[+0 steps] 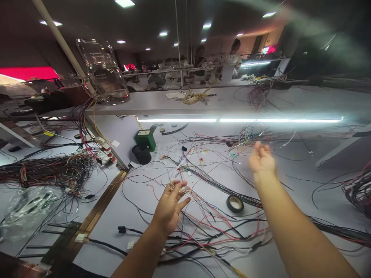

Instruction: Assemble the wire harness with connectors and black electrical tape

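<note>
- Setting: a wiring workshop; wires lie around and within the fingers of the left hand.
- Right of these fingers: black tape roll. Far left: bundled cables.
- Beyond them: strip light under a shelf.
- Farthest beyond: people at other workstations, beneath ceiling lights.

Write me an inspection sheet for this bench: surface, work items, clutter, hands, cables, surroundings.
Surface: white table, strewn with wires
Work items: pale wires, in the left hand
Clutter: tape roll, green box, black cup, plastic bag
Hands: left hand holds the pale wires; right hand raised and blurred, grip unclear
Cables: dark bundle crosses the table; loose red and black wires tangled nearby
Surroundings: light strip lit; glass jug on the shelf; people in the background; spills: nothing seen
</note>
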A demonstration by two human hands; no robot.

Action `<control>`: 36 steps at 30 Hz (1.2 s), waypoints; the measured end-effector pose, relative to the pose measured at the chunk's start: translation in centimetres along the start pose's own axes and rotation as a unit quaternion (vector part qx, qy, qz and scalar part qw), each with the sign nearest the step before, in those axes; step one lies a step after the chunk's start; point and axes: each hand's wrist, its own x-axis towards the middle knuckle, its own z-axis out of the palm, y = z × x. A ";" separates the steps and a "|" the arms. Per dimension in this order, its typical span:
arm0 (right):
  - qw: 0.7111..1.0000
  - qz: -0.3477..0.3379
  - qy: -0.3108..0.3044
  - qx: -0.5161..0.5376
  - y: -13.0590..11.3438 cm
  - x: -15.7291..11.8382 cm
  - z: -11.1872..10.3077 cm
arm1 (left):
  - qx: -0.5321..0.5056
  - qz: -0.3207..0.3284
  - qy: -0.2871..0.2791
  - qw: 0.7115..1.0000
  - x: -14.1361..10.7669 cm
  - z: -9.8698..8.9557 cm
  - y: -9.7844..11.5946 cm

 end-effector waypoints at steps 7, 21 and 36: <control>0.925 0.131 -0.172 -0.312 0.1 -7.4 -1.9 | -0.075 -0.064 -0.023 0.995 -0.1 0.9 0.3; 0.548 -0.050 -0.554 -0.625 -0.5 -16.7 -3.4 | -0.110 -0.111 0.041 0.987 0.9 4.8 -3.0; 0.870 -0.004 -0.162 -0.466 -1.0 -10.2 -4.6 | 0.113 -0.024 -0.122 0.986 1.9 3.8 -6.1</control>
